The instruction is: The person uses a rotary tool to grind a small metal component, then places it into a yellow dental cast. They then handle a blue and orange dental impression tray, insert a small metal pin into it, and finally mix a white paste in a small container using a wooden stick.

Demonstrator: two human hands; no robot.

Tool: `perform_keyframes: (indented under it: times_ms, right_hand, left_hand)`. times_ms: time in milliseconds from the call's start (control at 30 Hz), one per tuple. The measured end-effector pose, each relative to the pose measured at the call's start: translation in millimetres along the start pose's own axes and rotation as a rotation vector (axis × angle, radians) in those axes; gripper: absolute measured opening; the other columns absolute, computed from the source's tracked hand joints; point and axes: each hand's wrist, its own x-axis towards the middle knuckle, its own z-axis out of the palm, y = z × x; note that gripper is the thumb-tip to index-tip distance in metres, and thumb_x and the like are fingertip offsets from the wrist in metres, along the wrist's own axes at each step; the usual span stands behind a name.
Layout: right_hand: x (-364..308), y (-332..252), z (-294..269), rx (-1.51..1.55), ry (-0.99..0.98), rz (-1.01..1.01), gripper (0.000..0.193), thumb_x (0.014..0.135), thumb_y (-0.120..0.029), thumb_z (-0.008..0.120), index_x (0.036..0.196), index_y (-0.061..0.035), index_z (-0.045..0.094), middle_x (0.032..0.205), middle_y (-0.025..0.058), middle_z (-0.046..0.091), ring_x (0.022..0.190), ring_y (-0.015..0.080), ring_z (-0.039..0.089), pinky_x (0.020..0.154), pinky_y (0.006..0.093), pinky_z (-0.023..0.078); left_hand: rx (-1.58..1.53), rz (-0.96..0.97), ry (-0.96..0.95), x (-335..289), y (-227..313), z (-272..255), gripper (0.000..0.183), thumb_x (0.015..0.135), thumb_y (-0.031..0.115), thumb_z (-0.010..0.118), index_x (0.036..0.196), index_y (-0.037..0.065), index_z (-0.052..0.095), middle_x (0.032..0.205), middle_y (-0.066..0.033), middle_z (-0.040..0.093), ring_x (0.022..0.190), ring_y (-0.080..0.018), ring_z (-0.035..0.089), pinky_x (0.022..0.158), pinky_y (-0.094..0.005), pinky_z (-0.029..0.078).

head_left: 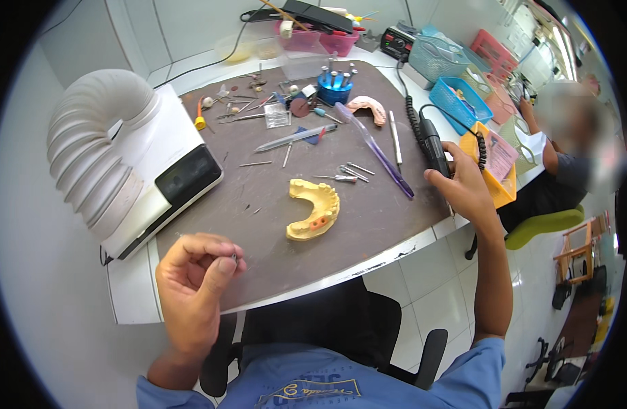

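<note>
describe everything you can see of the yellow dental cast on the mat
The yellow dental cast is a horseshoe-shaped arch model, apparently of plaster or stone, with a matte pale yellow surface. Small orange-brown spots sit along its lower curve. It lies flat on the brown work mat, near the front middle, open side facing left. Neither hand touches it, and no tool rests on it.

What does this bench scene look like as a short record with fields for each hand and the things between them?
Left hand: pinches a tiny dark metal bit between thumb and fingers
Right hand: grips a black corded handpiece
Centre: yellow plaster jaw model on brown mat
Left side: white box with ribbed hose
Far: pink denture base, blue round bur stand
</note>
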Motion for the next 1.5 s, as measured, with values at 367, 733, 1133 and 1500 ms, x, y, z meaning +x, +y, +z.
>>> perform_keyframes:
  times_ms: [367, 733, 1133, 1500]
  right_hand:
    - [3, -9, 17, -0.419, 0.084, -0.144, 0.054, 0.09, -0.037, 0.07, 0.129, 0.001, 0.063, 0.075, 0.02, 0.07, 0.078, 0.0381, 0.071, 0.076, 0.0476, 0.053]
    - [-27, -53, 13, -0.127, 0.218, -0.423, 0.014, 0.09, -0.011, 0.074, 0.102, -0.0035, 0.072, 0.077, 0.0102, 0.069, 0.059, 0.02, 0.064, 0.061, 0.0323, 0.05]
    - [4, -134, 61, -0.012, -0.119, -1.066, 0.02, 0.074, 0.002, 0.076, 0.093, -0.0035, 0.072, 0.085, 0.0091, 0.065, 0.087, 0.0293, 0.064, 0.077, 0.0384, 0.053]
    - [19, -168, 94, -0.262, -0.477, -1.209, 0.01, 0.078, -0.005, 0.07, 0.087, -0.0026, 0.069, 0.085, 0.012, 0.064, 0.094, 0.0299, 0.063, 0.104, 0.0441, 0.045]
  left_hand:
    - [0.606, -0.043, -0.239, 41, 16, -16, 0.02, 0.089, -0.003, 0.068, 0.109, -0.003, 0.068, 0.093, -0.0035, 0.064, 0.084, -0.0085, 0.061, 0.078, -0.0239, 0.051]
    - [0.917, 0.293, -0.409, 90, 2, -6, 0.032, 0.085, -0.007, 0.072, 0.116, 0.002, 0.071, 0.097, -0.0102, 0.071, 0.079, -0.014, 0.067, 0.071, -0.0277, 0.055]
    - [1.178, 0.633, -0.386, 88, -11, -20, 0.037, 0.082, -0.003, 0.077, 0.117, 0.002, 0.07, 0.089, -0.0116, 0.072, 0.079, -0.0226, 0.07, 0.069, -0.0324, 0.057]
    - [1.221, 0.652, -0.33, 83, 2, -27, 0.033, 0.082, -0.004, 0.075, 0.114, 0.001, 0.07, 0.101, -0.0135, 0.073, 0.083, -0.0262, 0.073, 0.071, -0.0344, 0.059]
